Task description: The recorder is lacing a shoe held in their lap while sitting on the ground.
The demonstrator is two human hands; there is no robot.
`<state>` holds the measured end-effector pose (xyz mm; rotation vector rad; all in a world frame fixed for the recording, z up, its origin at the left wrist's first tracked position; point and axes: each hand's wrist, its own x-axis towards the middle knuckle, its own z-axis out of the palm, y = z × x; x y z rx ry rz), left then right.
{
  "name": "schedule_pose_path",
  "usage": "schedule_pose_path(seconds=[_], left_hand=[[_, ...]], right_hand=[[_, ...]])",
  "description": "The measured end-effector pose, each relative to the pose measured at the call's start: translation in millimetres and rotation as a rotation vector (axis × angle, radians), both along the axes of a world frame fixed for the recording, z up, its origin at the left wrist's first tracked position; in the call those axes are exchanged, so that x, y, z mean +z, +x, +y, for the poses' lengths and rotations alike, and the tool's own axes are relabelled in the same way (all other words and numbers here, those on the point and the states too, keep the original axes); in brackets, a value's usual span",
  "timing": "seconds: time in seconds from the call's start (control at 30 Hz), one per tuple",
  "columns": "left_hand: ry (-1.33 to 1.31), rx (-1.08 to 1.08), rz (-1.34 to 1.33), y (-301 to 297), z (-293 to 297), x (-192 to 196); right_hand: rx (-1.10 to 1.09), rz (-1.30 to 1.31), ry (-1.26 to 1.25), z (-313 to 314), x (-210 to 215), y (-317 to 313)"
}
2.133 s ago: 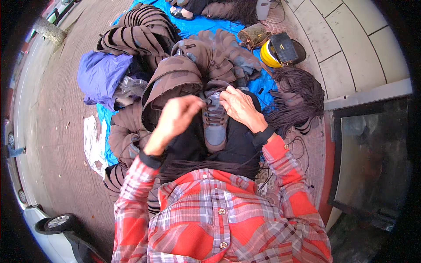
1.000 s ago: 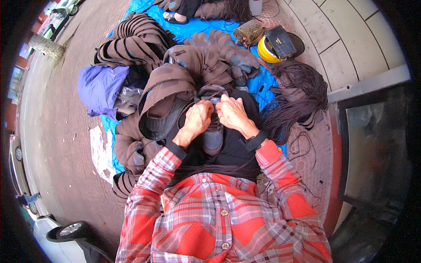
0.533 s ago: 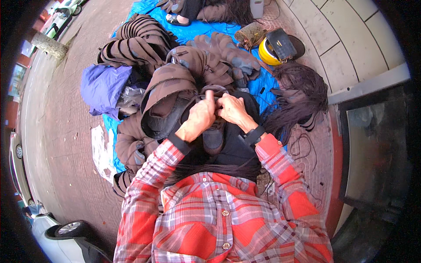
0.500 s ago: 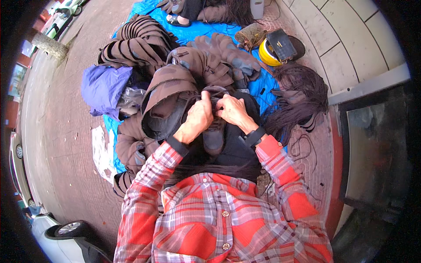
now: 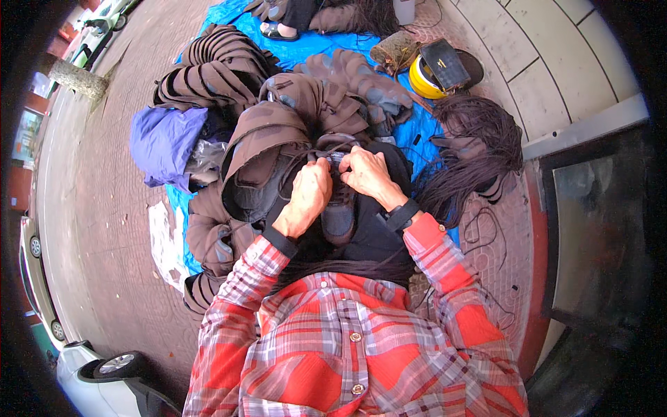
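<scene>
A dark brown shoe upper [image 5: 338, 221] rests on my lap, its toe toward me. At its lacing edge, my left hand [image 5: 310, 190] is closed with a dark shoelace [image 5: 292, 165] looping out beside the fingers. Across the opening, my right hand [image 5: 371, 174] pinches the upper near its eyelets; the fingertips partly hide what lies between them. Just left of my hands, a curved stack of brown shoe uppers [image 5: 267, 139] leans against my leg. More dark laces [image 5: 347, 270] lie across my waist.
Several stacks of brown uppers [image 5: 212, 69] lie on a blue tarp [image 5: 323, 47]. A purple bag [image 5: 165, 144] sits at left, a lace bundle [image 5: 476, 149] at right. Beyond are a yellow tub [image 5: 422, 82] with a black case [image 5: 445, 64] and another person's foot [image 5: 279, 31].
My left hand has dropped slightly toward me and its raised thumb has folded down. My right hand stays near the eyelets. A loop of lace now shows beside my left hand.
</scene>
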<state>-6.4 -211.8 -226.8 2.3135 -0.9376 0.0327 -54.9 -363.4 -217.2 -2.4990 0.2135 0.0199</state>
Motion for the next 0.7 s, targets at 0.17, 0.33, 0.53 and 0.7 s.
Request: schedule_pose_path(seconds=[0.17,0.33,0.53,0.7], left_hand=[[-0.055,-0.037,-0.293,8.8,-1.8,-21.3],[0.154,-0.081,-0.288,16.6,-7.7,-15.1],[0.133,-0.028,-0.024,17.0,-2.6,-0.6],[0.191,-0.040,0.045,17.1,-6.3,2.2]], right_hand=[[0.030,-0.007,-0.019,0.0,0.2,0.1],[0.057,0.053,-0.033,-5.2,-1.3,2.4],[0.123,0.105,-0.105,-15.0,5.7,12.7],[0.216,0.219,-0.146,-20.8,7.5,25.1]])
